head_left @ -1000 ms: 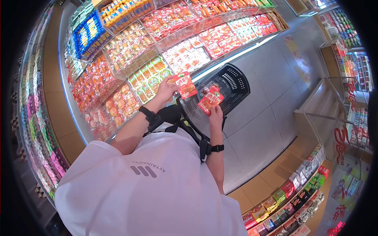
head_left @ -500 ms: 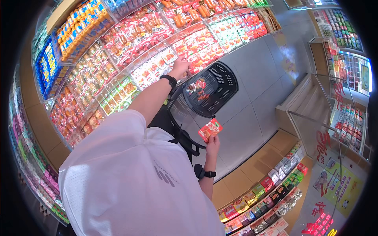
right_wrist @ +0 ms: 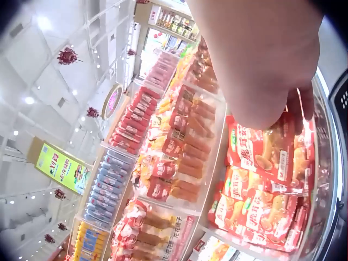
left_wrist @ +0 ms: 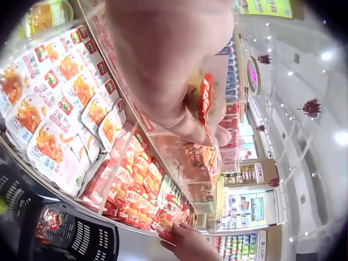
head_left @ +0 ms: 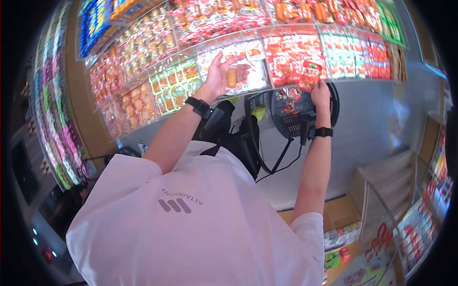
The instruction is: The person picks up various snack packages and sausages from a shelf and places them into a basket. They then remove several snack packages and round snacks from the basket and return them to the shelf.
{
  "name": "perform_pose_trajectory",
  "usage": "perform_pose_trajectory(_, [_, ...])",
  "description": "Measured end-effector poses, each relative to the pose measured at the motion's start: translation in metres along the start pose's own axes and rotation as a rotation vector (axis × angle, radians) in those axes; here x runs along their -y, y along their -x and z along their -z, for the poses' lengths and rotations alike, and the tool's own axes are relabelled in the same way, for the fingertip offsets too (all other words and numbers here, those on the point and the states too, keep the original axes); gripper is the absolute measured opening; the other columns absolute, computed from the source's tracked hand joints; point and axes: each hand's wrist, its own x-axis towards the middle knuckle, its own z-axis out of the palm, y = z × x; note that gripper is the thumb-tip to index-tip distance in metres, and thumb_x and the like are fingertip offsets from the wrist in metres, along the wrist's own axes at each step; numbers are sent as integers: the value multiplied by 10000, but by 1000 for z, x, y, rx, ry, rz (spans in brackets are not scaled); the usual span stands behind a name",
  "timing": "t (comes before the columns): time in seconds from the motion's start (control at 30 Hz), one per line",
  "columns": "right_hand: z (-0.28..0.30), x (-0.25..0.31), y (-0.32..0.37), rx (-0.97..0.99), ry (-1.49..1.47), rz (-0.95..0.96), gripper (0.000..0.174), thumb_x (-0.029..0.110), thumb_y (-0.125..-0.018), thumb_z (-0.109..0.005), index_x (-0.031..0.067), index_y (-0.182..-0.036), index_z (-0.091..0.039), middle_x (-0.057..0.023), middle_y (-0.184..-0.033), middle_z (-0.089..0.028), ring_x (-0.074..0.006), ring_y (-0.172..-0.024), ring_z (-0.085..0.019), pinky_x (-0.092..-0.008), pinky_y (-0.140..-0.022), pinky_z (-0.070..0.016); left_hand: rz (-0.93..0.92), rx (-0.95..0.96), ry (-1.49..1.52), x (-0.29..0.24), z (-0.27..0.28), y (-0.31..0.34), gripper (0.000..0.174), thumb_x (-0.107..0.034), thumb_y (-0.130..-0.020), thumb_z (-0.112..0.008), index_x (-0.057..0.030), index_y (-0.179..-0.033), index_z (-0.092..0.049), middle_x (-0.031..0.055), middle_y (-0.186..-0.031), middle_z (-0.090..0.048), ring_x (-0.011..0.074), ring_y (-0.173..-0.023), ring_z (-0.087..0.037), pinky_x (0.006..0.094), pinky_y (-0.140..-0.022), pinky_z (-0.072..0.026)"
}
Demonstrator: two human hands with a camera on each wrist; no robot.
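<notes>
The left hand (head_left: 218,78) is turned palm up over the shelf of white packets (head_left: 260,78), some fingers spread, holding a small brown wrapped snack (head_left: 231,77). Seen in the left wrist view, the fingers of that hand (left_wrist: 171,65) curl round its clear wrapper with a red label (left_wrist: 205,100). A red flat packet (head_left: 311,75) is pinched by its lower edge in the right hand (head_left: 321,97), above the basket's far side. From the right wrist, the hand (right_wrist: 266,65) covers the top of a red packet (right_wrist: 263,152) in front of similar red packs.
A black basket (head_left: 329,107) with a few packets inside stands below the shelf edge. Stepped bins of sausages (head_left: 214,19), green packs (head_left: 174,83) and red packs (head_left: 293,57) spread ahead. Glass panels and a low wooden unit (head_left: 341,209) are at the right.
The left hand has lifted from the shelf, turned palm up, and now holds a brown snack. The right hand has moved forward with its red packet, from near the body to the shelf edge.
</notes>
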Motion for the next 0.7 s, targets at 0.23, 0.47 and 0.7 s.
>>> perform_pose_trajectory(0.23, [-69,27,-60,-25,581,249,514,243,-866,-484,87,-1344,-375,-179,-1411,-329,-393,-1296,-302,-502,-1065,-235,-183,-181,-76,17,6,68,640,-579,-908,-284,-52,-1222,-467,161,-957,-607,286,-843,-625,385,-752,-517])
perform_pose_trajectory(0.47, [-110,27,-35,403,490,480,492,201,-880,-417,78,-1354,-366,-99,-1442,-326,-308,-1321,-307,-479,-1087,-203,-583,-28,309,27,2,117,534,-299,-842,-430,-67,-1320,-384,105,-915,-506,265,-905,-507,426,-820,-430])
perform_pose_trajectory(0.7, [-66,8,-54,22,475,359,558,263,-861,-491,42,-1353,-346,-223,-1394,-338,-376,-1273,-341,-472,-1028,-287,-598,-134,-111,18,-5,153,531,35,-779,-511,-25,-1300,-426,41,-966,-544,124,-881,-540,275,-828,-449])
